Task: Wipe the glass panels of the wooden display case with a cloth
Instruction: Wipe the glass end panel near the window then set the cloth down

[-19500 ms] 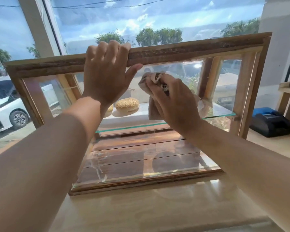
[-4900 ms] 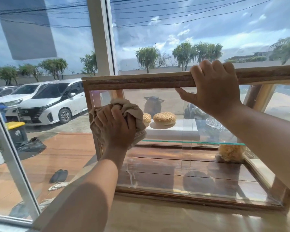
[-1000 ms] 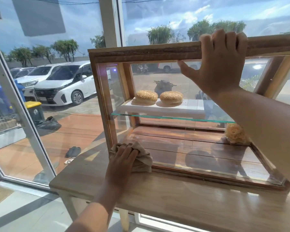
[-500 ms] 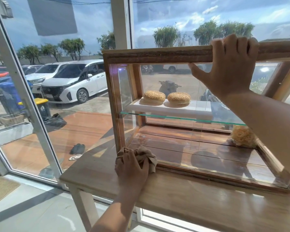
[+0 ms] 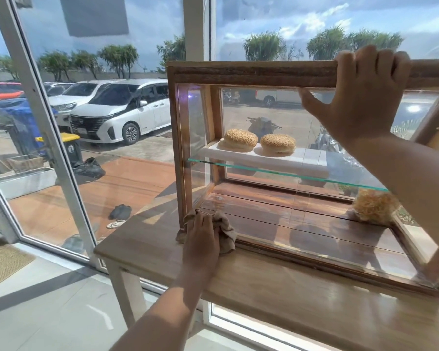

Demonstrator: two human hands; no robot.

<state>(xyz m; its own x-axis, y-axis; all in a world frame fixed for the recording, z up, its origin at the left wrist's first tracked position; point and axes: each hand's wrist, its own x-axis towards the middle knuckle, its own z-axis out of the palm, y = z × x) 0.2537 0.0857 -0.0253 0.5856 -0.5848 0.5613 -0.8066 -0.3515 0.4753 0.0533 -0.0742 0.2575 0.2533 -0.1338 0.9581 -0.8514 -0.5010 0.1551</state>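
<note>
The wooden display case point(image 5: 251, 73) stands on a wooden table, its front glass panel point(image 5: 302, 219) facing me. My left hand point(image 5: 200, 236) presses a crumpled beige cloth point(image 5: 226, 234) against the case's bottom left front corner, where glass meets frame. My right hand point(image 5: 365, 97) grips the top wooden rail near the right, fingers over the top and thumb on the glass below. Inside, two sesame buns point(image 5: 259, 143) sit on a white board on the glass shelf point(image 5: 276, 173).
The wooden table point(image 5: 276, 295) carries the case; its left edge is just left of the cloth. A pale fibrous bundle point(image 5: 373, 206) lies inside at the lower right. Large windows point(image 5: 99, 110) stand behind and to the left, with parked cars outside.
My left hand with the cloth has stayed at the case's bottom left corner, shifting slightly. My right hand keeps its grip on the top rail. The view has drifted left.
</note>
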